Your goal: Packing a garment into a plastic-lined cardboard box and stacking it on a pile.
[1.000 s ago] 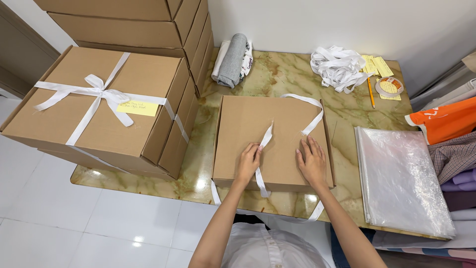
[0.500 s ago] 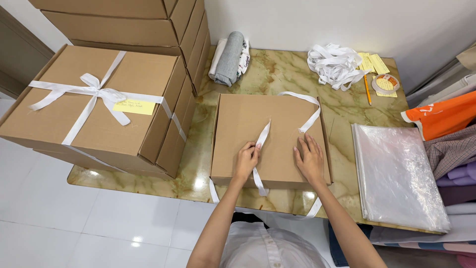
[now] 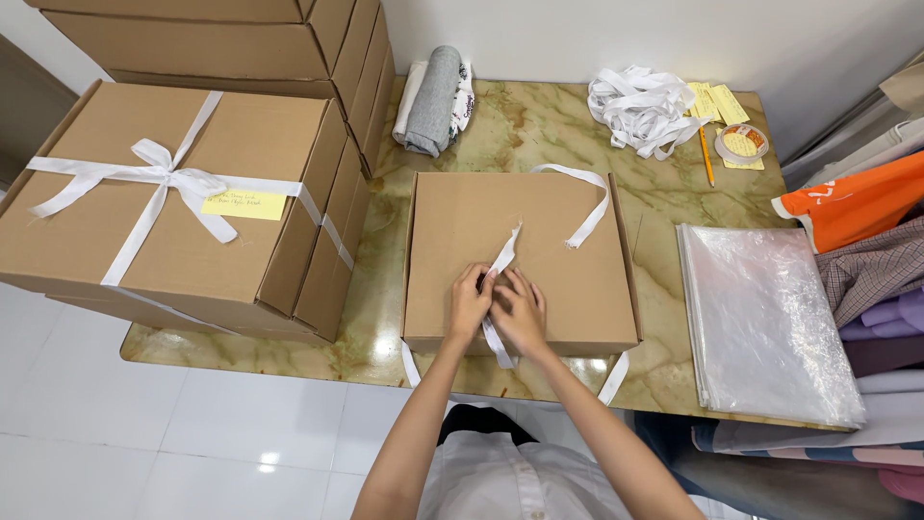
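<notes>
Both hands meet on the lid of a plain cardboard box point(image 3: 520, 255) that lies flat on the marble-patterned counter point(image 3: 539, 130). At the left hand point(image 3: 469, 306) the grip is pressed together, pinching a white ribbon point(image 3: 502, 262) near the middle of the lid; the right hand point(image 3: 521, 314) lies just beside it, touching it, with its fingers curled over the same strip, though I cannot tell whether that grip truly pinches the ribbon or only rests on it. From the two grips one end of the ribbon runs up and away across the lid, while the other end drops toward the person over the near edge of the box. A second stretch of ribbon loops over the far right corner of the box, well apart from the hands, and more ribbon hangs below the near edge on both sides. Left of the left grip stands a stack of closed boxes, the top one point(image 3: 173, 193) tied with a white bow point(image 3: 164, 178) and bearing a yellow note point(image 3: 244, 203). Beyond the hands lie a rolled grey cloth point(image 3: 433, 101), a heap of loose ribbon point(image 3: 643, 106), a pencil point(image 3: 705, 154) and a roll of tape point(image 3: 742, 143). Right of the right grip lies a pile of clear plastic bags point(image 3: 765, 323), with folded clothes point(image 3: 857, 207) further off.
</notes>
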